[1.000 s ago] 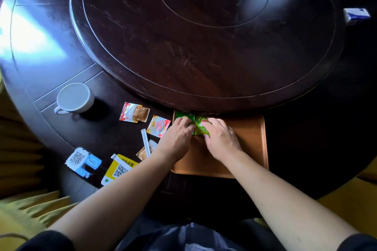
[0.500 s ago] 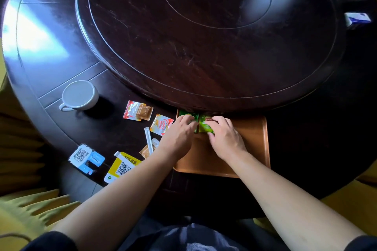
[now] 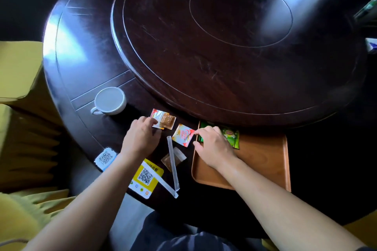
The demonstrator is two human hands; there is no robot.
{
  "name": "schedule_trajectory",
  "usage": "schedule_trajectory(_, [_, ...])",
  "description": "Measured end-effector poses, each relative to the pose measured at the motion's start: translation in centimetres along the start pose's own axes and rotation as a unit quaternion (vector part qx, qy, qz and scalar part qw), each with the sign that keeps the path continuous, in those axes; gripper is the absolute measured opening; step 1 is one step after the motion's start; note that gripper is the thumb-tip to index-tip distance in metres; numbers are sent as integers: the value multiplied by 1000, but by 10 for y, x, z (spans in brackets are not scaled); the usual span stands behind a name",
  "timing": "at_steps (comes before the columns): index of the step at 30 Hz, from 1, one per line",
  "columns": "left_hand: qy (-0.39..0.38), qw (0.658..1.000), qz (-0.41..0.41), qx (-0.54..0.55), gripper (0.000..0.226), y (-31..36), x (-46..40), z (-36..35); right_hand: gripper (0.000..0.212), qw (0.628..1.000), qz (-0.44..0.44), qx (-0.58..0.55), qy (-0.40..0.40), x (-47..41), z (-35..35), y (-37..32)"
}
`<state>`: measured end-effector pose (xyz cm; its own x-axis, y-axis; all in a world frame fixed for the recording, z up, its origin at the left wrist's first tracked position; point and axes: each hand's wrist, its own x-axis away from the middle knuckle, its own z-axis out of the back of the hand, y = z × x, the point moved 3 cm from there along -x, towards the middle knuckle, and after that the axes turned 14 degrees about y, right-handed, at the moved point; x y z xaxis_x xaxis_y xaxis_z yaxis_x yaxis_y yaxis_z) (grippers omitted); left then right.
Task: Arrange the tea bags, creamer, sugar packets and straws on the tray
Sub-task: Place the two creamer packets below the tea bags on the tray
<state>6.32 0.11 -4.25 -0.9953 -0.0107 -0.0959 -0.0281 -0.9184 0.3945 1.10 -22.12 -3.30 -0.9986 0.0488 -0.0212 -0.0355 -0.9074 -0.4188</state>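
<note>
The right hand point(image 3: 214, 149) pinches the near corner of the creamer packet point(image 3: 183, 135), which lies flat on the worktop point(image 3: 85, 79) just left of the tray point(image 3: 263, 161), its long axis slanting away rightward. Lifting it level should land it beside the green tea bags point(image 3: 230, 134). The left hand point(image 3: 140, 138) rests loosely curled on the sugar packets point(image 3: 164, 121).

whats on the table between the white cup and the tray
In the head view, between the white cup and the tray lie two overlapping packets under the left hand's fingertips, then an orange creamer packet.
</note>
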Motion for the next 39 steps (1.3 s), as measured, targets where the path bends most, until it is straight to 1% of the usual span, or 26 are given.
schedule_trajectory(2, [-18,999,29,-22,40,-16,-10,-2,28,1000,5,5,-6,-9,-7,-11])
schedule_trajectory(4, [-39,998,40,-33,57,-25,-20,-7,29,1000,9,15,-14,-17,-15,-20])
schedule_trajectory(6, [-50,998,19,-40,77,-28,-28,-11,33,999,18,35,-21,-23,-22,-27])
schedule_trajectory(7, [-52,998,2,-42,83,-27,-32,-13,37,998,18,48,-29,-26,-24,-29])
schedule_trajectory(10, [-71,996,-37,-48,89,-24,-42,-18,49,994,18,99,-50,-30,-32,-31])
schedule_trajectory(13, [-97,992,-54,-59,84,-22,-52,-20,53,989,22,137,-50,-31,-38,-30])
schedule_trajectory(15, [-104,992,-51,-55,80,-22,-57,-20,56,988,18,143,-47,-31,-40,-30])
schedule_trajectory(18, [-120,991,-46,-24,75,-21,-66,-21,51,989,14,142,-37,-33,-41,-31])
schedule_trajectory(21, [-132,991,-16,21,74,-20,-74,-18,45,991,7,133,-28,-35,-39,-31])
schedule_trajectory(24, [-151,987,24,55,71,-19,-74,-15,42,991,5,128,-38,-35,-38,-32])
schedule_trajectory(26, [-147,986,38,69,56,-23,-72,-15,37,992,2,114,-47,-33,-37,-33])
schedule_trajectory(28, [-122,989,44,74,33,-30,-69,-14,29,995,-11,77,-60,-30,-34,-35])
schedule_trajectory(29, [-104,990,54,75,26,-33,-67,-11,26,996,-26,50,-67,-28,-33,-35])
schedule_trajectory(32, [-59,989,103,85,15,-43,-57,6,16,993,-81,-37,-78,-25,-30,-32])
schedule_trajectory(34, [-36,984,147,90,7,-51,-47,19,9,983,-134,-95,-85,-22,-30,-29])
schedule_trajectory(37, [-13,970,210,121,8,-61,-30,37,9,956,-212,-181,-92,-17,-30,-25])
schedule_trajectory(39, [-27,948,251,195,14,-59,-16,45,12,937,-246,-228,-96,-12,-29,-22])
